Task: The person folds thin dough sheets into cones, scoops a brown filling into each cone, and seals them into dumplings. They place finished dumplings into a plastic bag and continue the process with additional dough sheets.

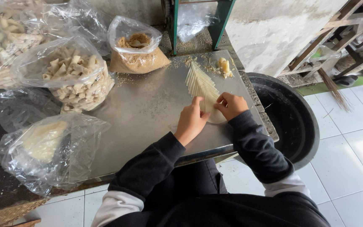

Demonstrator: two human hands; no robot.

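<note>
**Wrapper sheets fanned out and worked at the near end**

Sheets of pale dough wrapper (202, 86) are laid in an overlapping fan on the metal tabletop (148, 109), so that each edge is exposed and one sheet can be taken without disturbing the rest. The nearest sheet lies directly under the fingertips of both hands. The left hand (191, 120) is pressed on it with fingers curled and the thumb raised toward the right hand; the right hand (232, 105) is bent over the same sheet, its fingers folded down onto the edge, seemingly pinching it. Whether the sheet is truly gripped or only pressed cannot be told.

Beyond the fingers, at the far tip of the fan, a small yellowish lump (223, 66) is left among crumbs. To the left of the fingers, an open clear bag of brown crumbs (136, 54) is stood upright with its mouth rolled open for reach. Further left, a clear bag of rolled pale pieces (74, 73) is set, and nearer, a bag of flat pale sheets (47, 145). To the right of the fingers, a black basin (290, 117) is placed on the floor.
</note>
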